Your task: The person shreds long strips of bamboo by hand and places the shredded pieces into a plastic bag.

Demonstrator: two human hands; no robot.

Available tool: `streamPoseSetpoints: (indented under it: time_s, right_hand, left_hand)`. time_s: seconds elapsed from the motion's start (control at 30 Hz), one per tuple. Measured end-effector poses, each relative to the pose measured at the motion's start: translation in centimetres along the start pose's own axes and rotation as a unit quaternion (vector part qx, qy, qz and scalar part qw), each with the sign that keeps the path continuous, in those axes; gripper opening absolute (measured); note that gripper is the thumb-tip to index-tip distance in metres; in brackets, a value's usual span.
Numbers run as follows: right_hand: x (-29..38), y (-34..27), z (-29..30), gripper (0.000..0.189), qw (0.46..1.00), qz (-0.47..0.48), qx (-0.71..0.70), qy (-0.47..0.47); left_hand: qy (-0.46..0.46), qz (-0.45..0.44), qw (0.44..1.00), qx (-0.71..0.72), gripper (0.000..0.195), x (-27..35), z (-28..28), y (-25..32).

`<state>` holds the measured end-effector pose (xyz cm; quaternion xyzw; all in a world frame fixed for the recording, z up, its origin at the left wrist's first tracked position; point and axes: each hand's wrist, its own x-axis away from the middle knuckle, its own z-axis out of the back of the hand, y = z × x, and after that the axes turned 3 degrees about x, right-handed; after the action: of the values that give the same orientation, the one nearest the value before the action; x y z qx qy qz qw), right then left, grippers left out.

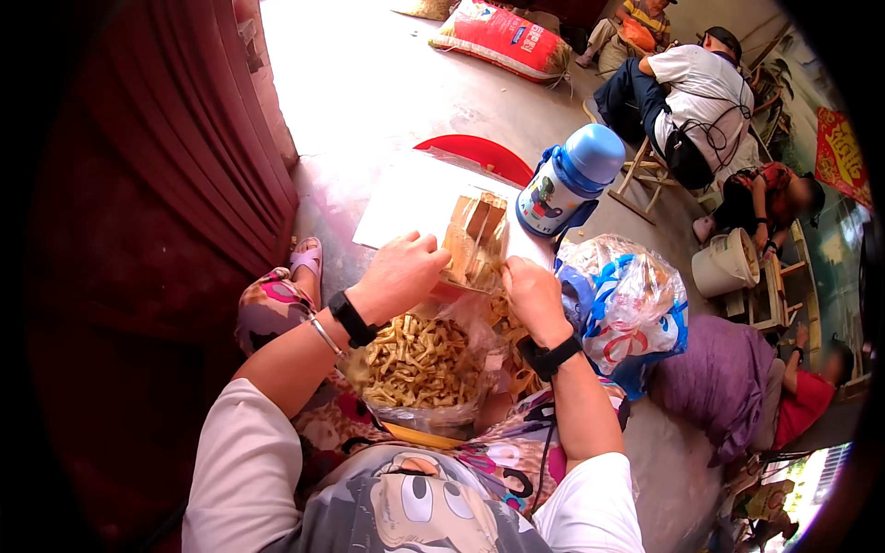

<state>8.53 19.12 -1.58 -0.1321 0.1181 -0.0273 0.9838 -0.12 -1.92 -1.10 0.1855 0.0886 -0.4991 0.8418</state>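
Note:
Before me, on a white board (397, 200), lies a clear plastic bag (477, 245) with brown wooden-looking blocks and pale, flat pieces in or under it. My left hand (409, 266) is at its left edge, with fingers bent. My right hand (532, 287) is at its lower right corner, fingers curled. Whether either hand grips the plastic is not clear. Below them, at my lap, a plastic-lined container holds many short, yellowish-brown dried pieces (418, 363). More such pieces lie in clear plastic to its right. A blue-capped children's bottle (570, 180) stands at the board's right side.
A red basin (477, 153) shows behind the board. Stuffed plastic bags (622, 297) are at my right, near a purple sack (715, 380). A red-and-white sack (501, 41) lies farther off. Several people sit at the right, by a white bucket (722, 263). A dark red door (207, 138) is left.

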Motion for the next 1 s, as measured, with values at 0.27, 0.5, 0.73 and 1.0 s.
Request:
streamPoseSetpoints:
  time_s: [0.27,0.5,0.73,1.0]
  right_hand:
    - [2.3,-4.0,3.0,0.023,0.756,-0.162,-0.592,-0.227]
    - [2.9,-3.0,4.8,0.024,0.680,-0.138,-0.635,-0.338]
    - [2.8,-3.8,4.7,0.031,0.636,-0.126,-0.734,-0.201]
    - [4.0,-3.9,2.4,0.026,0.931,0.013,-0.347,-0.114]
  left_hand:
    - [0.145,-0.119,0.967,0.172,0.032,1.5,1.9,2.5]
    - [0.261,0.051,0.924,0.274,0.024,1.4,3.0,-0.5]
    - [-0.169,0.126,0.896,0.392,0.018,3.2,-0.6,1.9]
    - [-0.300,0.194,0.555,0.751,0.023,2.4,2.1,2.3]
